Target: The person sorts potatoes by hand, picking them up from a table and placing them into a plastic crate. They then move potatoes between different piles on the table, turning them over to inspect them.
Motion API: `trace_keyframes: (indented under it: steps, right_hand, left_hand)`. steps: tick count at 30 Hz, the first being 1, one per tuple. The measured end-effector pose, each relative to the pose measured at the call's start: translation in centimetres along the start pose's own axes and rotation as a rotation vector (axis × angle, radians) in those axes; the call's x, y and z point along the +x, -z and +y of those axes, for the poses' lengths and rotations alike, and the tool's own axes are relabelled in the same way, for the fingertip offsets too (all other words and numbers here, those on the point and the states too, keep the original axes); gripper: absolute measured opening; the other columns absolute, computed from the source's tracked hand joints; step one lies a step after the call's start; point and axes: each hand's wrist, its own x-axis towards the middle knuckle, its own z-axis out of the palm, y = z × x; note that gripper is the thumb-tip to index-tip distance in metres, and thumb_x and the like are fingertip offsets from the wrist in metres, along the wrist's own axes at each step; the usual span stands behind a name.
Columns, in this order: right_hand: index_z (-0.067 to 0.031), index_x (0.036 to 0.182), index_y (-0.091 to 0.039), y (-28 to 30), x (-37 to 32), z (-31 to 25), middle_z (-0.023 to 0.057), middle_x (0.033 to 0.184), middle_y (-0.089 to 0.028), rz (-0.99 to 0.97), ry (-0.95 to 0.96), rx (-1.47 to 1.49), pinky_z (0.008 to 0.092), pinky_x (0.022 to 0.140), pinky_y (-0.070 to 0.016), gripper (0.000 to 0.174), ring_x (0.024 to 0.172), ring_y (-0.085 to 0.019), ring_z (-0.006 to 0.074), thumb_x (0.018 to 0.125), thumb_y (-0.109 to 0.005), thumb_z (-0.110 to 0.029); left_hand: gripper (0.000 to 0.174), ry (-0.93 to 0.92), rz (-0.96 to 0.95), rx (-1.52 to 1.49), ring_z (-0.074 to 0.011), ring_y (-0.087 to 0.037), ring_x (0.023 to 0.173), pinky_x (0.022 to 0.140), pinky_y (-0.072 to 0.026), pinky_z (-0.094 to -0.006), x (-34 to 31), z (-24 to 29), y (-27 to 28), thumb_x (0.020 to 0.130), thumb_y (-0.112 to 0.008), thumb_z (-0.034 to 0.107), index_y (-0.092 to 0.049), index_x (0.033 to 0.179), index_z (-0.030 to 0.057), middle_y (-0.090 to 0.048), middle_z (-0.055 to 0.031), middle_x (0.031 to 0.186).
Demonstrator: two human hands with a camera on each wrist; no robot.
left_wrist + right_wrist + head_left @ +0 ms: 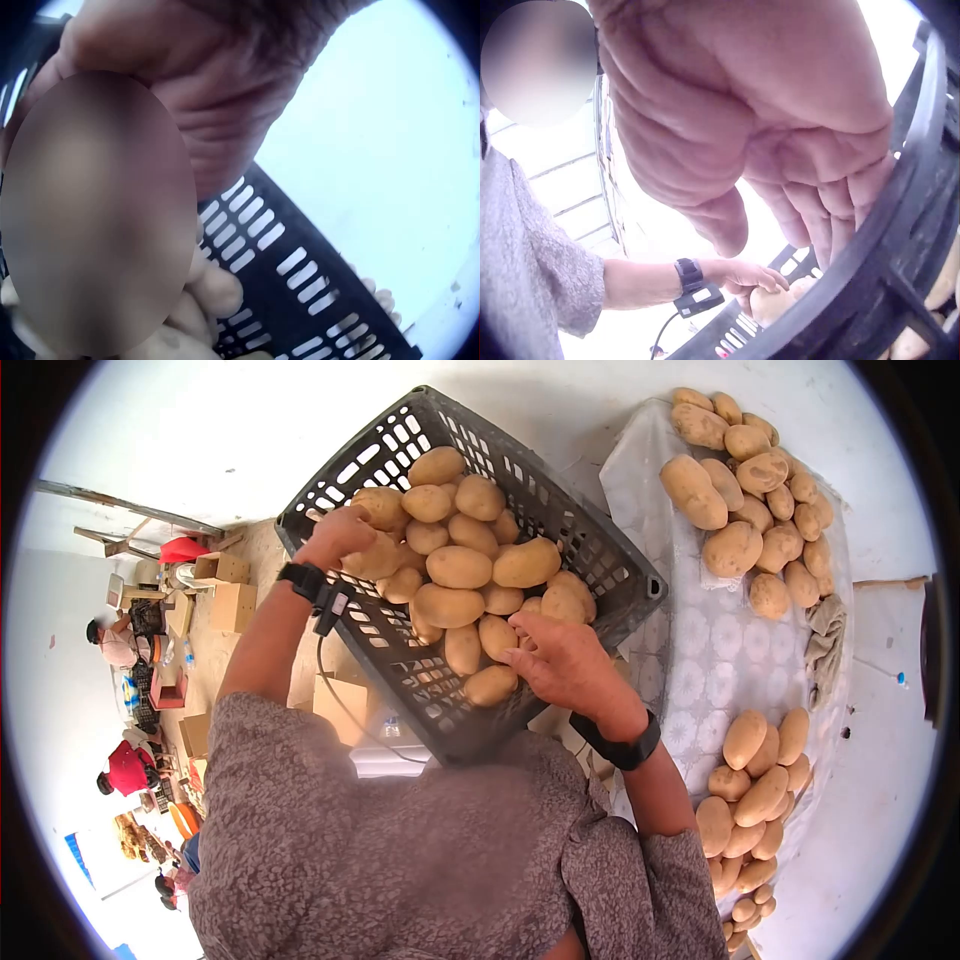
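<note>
A black slatted plastic crate (470, 732), tilted in front of the body, holds a heap of potatoes (460, 567). At its left side my left hand (338, 538) grips a large potato (372, 557); the right wrist view also shows this left hand (744, 279) on that potato (771, 306). Inside the crate's near right part, my right hand (570, 665) reaches over the potatoes with its fingertips beside a small one (497, 637). From the right wrist, the fingers of this hand (750, 112) look extended, thumb apart, and nothing is gripped. A blur covers much of the left wrist view.
To the right, a table with a patterned white cover (705, 650) bears a potato pile (765, 510) at the far end and another pile (760, 800) nearer. A grey cloth (825, 645) lies at its edge. Cardboard boxes (233, 607) and several people are at left.
</note>
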Motion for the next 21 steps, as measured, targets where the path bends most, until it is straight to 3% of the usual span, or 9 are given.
trace_keyframes:
  steps: [4,8,10,12,14,15,18,19,21]
  right_hand:
    - [0.0017,0.108,-0.058,0.3,-0.5,-0.1,0.0220,0.079,-0.063,0.034,0.024,0.037,0.0465,0.068,-0.0483,0.036,0.081,-0.062,0.0404,0.084,-0.067,-0.024]
    - [0.0032,0.121,-0.052,0.8,-1.3,-0.5,0.0243,0.097,-0.065,0.042,-0.124,0.213,0.0413,0.077,-0.0524,0.053,0.092,-0.065,0.0373,0.081,-0.072,-0.026]
    - [0.0048,0.127,-0.049,1.2,-1.9,-1.1,0.0258,0.108,-0.064,0.121,-0.202,0.300,0.0394,0.082,-0.0535,0.062,0.097,-0.066,0.0356,0.080,-0.074,-0.026]
    - [0.0085,0.139,-0.034,2.4,-2.4,-1.9,0.0275,0.131,-0.053,0.044,-0.311,0.603,0.0373,0.092,-0.0513,0.082,0.112,-0.061,0.0321,0.078,-0.077,-0.025]
    - [0.0115,0.142,-0.026,3.2,-3.3,-1.9,0.0263,0.136,-0.047,-0.005,-0.266,0.811,0.0363,0.094,-0.0501,0.091,0.118,-0.057,0.0294,0.076,-0.079,-0.023]
    - [0.0115,0.142,-0.026,3.1,-4.1,-2.2,0.0263,0.136,-0.047,0.080,-0.294,0.795,0.0363,0.094,-0.0501,0.091,0.118,-0.057,0.0294,0.076,-0.079,-0.023]
    - [0.0027,0.142,-0.034,2.8,-6.1,-2.8,0.0153,0.134,-0.053,0.028,0.208,1.228,0.0334,0.095,-0.0490,0.079,0.113,-0.057,0.0209,0.076,-0.076,-0.008]
    - [0.0027,0.142,-0.034,3.4,-7.6,-2.6,0.0153,0.134,-0.053,0.101,0.203,1.206,0.0334,0.095,-0.0490,0.079,0.113,-0.057,0.0209,0.076,-0.076,-0.008]
    - [-0.0031,0.142,-0.035,4.2,-10.5,-2.6,0.0135,0.133,-0.053,-0.051,0.085,1.227,0.0346,0.099,-0.0460,0.088,0.123,-0.051,0.0211,0.071,-0.085,-0.019]
  left_hand:
    - [0.051,-0.100,-0.076,-0.539,-0.0288,-0.064,0.098,0.063,-0.0615,-0.0388,-2.3,-2.1,1.9,0.083,-0.062,0.028,-0.056,0.126,0.0027,-0.059,-0.0173,0.118]
    - [0.048,-0.270,-0.156,-0.811,-0.0269,-0.065,0.098,0.064,-0.0616,-0.0374,-7.6,-0.6,3.8,0.088,-0.060,0.025,-0.053,0.130,0.0038,-0.059,-0.0144,0.118]
    - [0.044,-0.481,-0.217,-1.040,-0.0249,-0.063,0.103,0.068,-0.0616,-0.0390,-10.5,1.1,4.2,0.092,-0.057,0.023,-0.051,0.132,0.0042,-0.059,-0.0120,0.120]
    - [0.048,-0.626,-0.263,-1.074,-0.0230,-0.056,0.117,0.092,-0.0526,-0.0383,-13.4,2.9,4.1,0.091,-0.057,0.020,-0.047,0.135,0.0016,-0.055,-0.0122,0.129]
    - [0.055,-0.741,-0.335,-1.098,-0.0256,-0.049,0.127,0.107,-0.0383,-0.0379,-15.9,5.2,3.4,0.089,-0.053,0.018,-0.041,0.138,-0.0042,-0.051,-0.0160,0.135]
    - [0.059,-0.788,-0.353,-1.086,-0.0266,-0.048,0.128,0.107,-0.0385,-0.0386,-17.3,6.6,2.7,0.089,-0.053,0.023,-0.039,0.139,-0.0049,-0.049,-0.0181,0.138]
    - [0.067,-0.871,-0.495,-1.055,-0.0273,-0.045,0.131,0.109,-0.0356,-0.0384,-20.6,10.1,0.0,0.089,-0.056,0.032,-0.035,0.141,-0.0036,-0.045,-0.0179,0.141]
    - [0.068,-0.899,-0.556,-1.066,-0.0268,-0.044,0.131,0.109,-0.0353,-0.0383,-21.2,10.8,-1.1,0.089,-0.058,0.033,-0.034,0.141,-0.0031,-0.045,-0.0173,0.141]
    - [0.070,-0.906,-0.702,-1.071,-0.0262,-0.044,0.131,0.109,-0.0349,-0.0380,-23.2,12.7,-3.3,0.087,-0.061,0.033,-0.034,0.141,-0.0022,-0.045,-0.0162,0.140]
